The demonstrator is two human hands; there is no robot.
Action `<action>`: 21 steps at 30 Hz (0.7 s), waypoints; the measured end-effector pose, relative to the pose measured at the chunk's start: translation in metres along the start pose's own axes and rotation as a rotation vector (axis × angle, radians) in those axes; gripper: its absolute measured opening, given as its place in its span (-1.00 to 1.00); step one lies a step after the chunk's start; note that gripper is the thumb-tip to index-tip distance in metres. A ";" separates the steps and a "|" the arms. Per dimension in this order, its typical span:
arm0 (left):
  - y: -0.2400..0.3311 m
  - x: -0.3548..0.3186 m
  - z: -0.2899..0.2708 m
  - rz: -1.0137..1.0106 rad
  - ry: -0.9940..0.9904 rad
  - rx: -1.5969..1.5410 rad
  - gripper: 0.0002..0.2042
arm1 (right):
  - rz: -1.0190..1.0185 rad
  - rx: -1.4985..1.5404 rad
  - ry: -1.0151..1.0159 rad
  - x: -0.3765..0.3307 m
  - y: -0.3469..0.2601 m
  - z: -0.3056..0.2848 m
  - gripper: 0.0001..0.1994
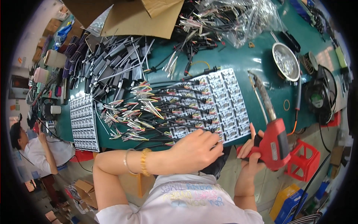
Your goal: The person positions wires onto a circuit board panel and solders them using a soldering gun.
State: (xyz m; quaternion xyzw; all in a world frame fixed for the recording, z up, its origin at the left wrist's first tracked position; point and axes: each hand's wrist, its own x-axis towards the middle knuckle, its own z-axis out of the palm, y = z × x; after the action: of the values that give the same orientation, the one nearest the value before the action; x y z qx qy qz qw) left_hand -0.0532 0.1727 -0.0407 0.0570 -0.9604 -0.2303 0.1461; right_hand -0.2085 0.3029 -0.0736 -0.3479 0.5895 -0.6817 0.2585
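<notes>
My right hand (250, 152) grips a red and black soldering gun (274, 145) near the table's front edge. Its long barrel points away from me, tip over the green tabletop right of a white panel of circuit boards (229, 100). At that panel's near edge is my left hand (197, 149), fingers curled and pressed together; whatever they hold is hidden. Several black cables (182, 108) lie across the panel's left part, their coloured wire ends by the boards. The cables' other stripped ends (138, 121) fan out to the left.
Left stands a second board panel (82, 121), below a heap of grey and black cable pieces (115, 63). Farther back are a cardboard box (141, 18) and bagged cables (238, 22). At right sit a metal bowl (286, 61), a black fan (317, 95) and a red stool (304, 160). Another person (52, 151) works at left.
</notes>
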 end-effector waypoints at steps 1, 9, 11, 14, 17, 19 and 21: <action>-0.006 0.004 -0.014 -0.036 0.134 0.030 -0.74 | -0.013 -0.008 -0.027 -0.001 0.001 -0.003 -0.33; -0.155 0.049 -0.079 -0.440 0.268 0.507 -0.85 | 0.126 -0.055 -0.109 -0.004 -0.006 -0.001 -0.39; -0.154 0.058 -0.088 -0.585 0.238 0.536 -0.83 | -0.005 -0.272 -0.113 0.000 -0.004 -0.021 -0.43; -0.158 0.054 -0.123 -0.686 0.300 0.217 -0.77 | 0.036 -0.215 0.001 0.001 -0.014 -0.022 -0.92; -0.159 0.060 -0.104 -0.600 0.281 0.229 -0.71 | -0.080 -0.711 0.064 0.006 -0.024 -0.031 -0.76; -0.160 0.071 -0.081 -0.538 0.229 0.347 -0.73 | -0.068 -0.712 0.137 0.018 -0.042 -0.020 -0.67; -0.168 0.068 -0.076 -0.559 0.204 0.448 -0.76 | -0.108 -0.761 0.187 0.030 -0.051 -0.012 -0.46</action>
State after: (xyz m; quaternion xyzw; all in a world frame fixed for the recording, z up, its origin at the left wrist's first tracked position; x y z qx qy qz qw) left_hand -0.0879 -0.0206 -0.0356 0.3701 -0.9149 -0.0384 0.1565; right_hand -0.2334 0.2959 -0.0192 -0.3855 0.8019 -0.4559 0.0200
